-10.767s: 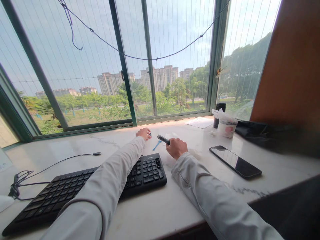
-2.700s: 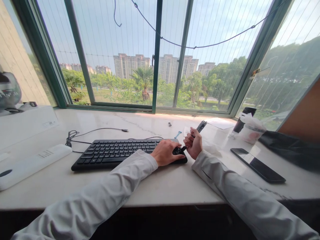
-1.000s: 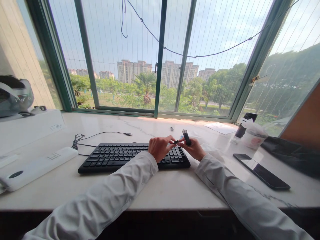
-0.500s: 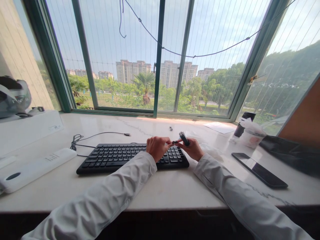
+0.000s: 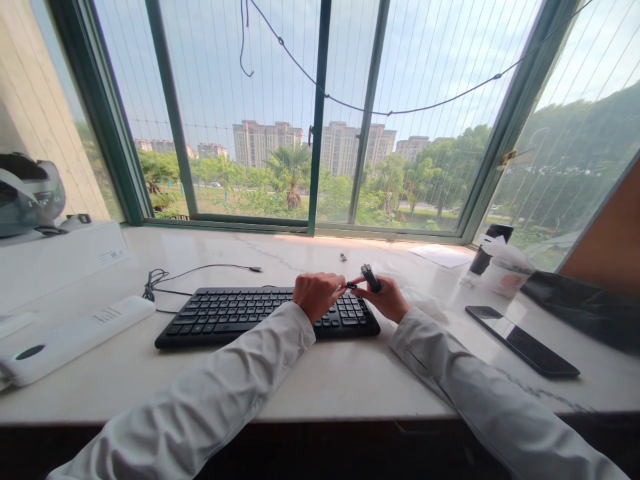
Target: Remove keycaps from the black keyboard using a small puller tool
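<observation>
Above the right end of a black keyboard (image 5: 235,313), my two hands meet. My left hand (image 5: 319,293) is closed in a pinch at one end of a small black piece (image 5: 351,285), too small to identify. The fingertips of my right hand (image 5: 390,299) are at its other end. Also in my right hand is a dark bundle (image 5: 371,278) like a folded cable, standing upright with a lighter grey top. Beyond the hands, a small dark-and-silver piece (image 5: 343,257) lies on the white counter.
A black cable (image 5: 210,268) with a plug lies behind the keyboard. To the left are a white power strip (image 5: 85,337) and a white box (image 5: 60,260) with a headset (image 5: 30,193) on it. A phone (image 5: 523,341), plastic-wrapped cup (image 5: 505,270) and paper (image 5: 440,255) lie right.
My hands stay almost in place over the keyboard. The fingers have shifted slightly around the small black piece, and more of it shows between them. The view has drifted a little.
</observation>
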`<action>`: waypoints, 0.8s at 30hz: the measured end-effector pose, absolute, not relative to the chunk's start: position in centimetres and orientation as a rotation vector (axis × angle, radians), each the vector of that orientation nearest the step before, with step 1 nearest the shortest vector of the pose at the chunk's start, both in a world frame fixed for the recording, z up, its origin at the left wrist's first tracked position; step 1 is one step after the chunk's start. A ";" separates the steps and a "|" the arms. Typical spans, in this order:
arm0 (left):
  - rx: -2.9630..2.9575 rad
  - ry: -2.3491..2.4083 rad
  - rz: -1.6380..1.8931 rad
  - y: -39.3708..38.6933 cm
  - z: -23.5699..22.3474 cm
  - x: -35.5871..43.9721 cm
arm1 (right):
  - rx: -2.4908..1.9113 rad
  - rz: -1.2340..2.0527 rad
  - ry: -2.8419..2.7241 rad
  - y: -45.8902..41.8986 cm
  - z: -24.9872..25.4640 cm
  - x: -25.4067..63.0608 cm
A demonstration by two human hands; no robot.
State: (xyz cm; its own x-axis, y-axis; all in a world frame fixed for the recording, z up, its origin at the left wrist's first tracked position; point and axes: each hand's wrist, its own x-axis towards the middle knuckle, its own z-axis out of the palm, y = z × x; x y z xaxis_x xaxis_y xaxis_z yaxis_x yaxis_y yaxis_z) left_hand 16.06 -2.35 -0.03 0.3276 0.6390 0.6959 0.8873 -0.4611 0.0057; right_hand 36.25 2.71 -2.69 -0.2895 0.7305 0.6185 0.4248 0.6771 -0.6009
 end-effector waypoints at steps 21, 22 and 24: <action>-2.333 -1.404 -0.937 -2.4 -0.1 16.2 | -0.886 0.387 -1.930 2.3 -2.3 36.5; -2.346 -1.385 -0.931 -2.4 -0.2 16.2 | -0.883 0.462 -1.932 2.4 -2.3 36.5; -2.369 -1.350 -0.924 -2.4 -0.3 16.3 | -0.887 0.609 -1.927 2.5 -2.2 36.6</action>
